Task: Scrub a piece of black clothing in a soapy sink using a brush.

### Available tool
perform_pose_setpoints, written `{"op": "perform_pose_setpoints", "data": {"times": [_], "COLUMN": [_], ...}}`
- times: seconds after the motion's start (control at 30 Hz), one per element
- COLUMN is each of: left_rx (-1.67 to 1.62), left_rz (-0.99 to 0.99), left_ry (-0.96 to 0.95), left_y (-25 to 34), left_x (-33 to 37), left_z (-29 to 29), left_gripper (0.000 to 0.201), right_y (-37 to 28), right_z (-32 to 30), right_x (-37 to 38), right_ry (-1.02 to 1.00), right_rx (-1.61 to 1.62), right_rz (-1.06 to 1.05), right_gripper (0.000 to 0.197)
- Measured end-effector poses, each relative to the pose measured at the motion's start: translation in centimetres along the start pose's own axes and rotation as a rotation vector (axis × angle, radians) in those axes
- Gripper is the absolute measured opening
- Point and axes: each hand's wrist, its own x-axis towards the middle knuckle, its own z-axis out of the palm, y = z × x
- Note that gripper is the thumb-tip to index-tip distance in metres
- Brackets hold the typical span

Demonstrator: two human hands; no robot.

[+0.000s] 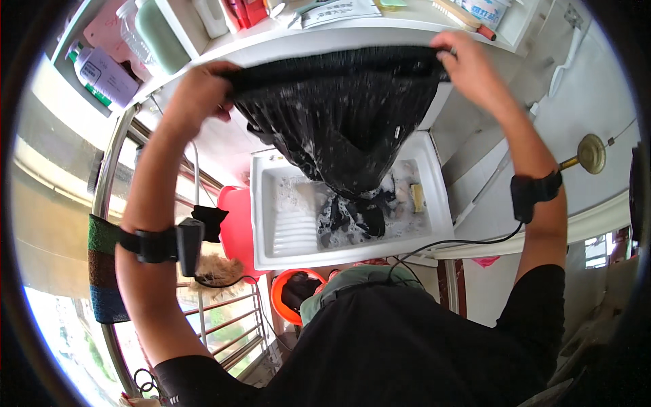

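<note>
Wet black pants (339, 115) with a gathered waistband hang stretched between my raised hands, with suds clinging to the cloth. My left hand (207, 95) grips one end of the waistband; the fingers of my right hand (468, 64) pinch the other. The lower part of the pants hangs down into a white laundry sink (260, 224). Soapy water and more dark cloth (369, 220) lie in the basin, with a ribbed washboard (296, 230) at its left. A yellow bar (417, 198), perhaps soap, is at the basin's right side.
Above the sink runs a white shelf (380, 26) with bottles, packets and a brush (456, 15). A red basin (235, 220) stands left of the sink, an orange bucket (278, 298) below. A metal railing (112, 169) is at left; a cable (461, 242) trails from my right armband.
</note>
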Motion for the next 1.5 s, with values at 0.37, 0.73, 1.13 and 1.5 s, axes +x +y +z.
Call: {"op": "perform_pose_setpoints", "data": {"times": [0.37, 0.73, 1.13, 1.5], "left_rx": [0.478, -0.368, -0.637, -0.647], "left_rz": [0.030, -0.313, 0.304, -0.142], "left_ry": [-0.362, 0.165, 0.298, 0.130], "left_y": [9.3, -5.7, 2.8, -10.4], "left_x": [-4.4, -2.8, -4.7, -6.7], "left_z": [2.8, 8.2, 0.8, 10.4], "left_gripper": [0.044, 0.031, 0.033, 0.040], "right_y": [-3.2, -0.7, -3.1, -7.8], "right_z": [-1.1, 5.3, -9.5, 0.5], "right_x": [1.4, -6.1, 6.2, 6.4], "right_ry": [0.057, -0.664, 0.153, -0.313], "right_rx": [0.749, 0.567, -0.459, -0.435], "right_rz": [0.794, 0.214, -0.601, -0.440], "right_gripper": [0.043, 0.048, 0.018, 0.016]}}
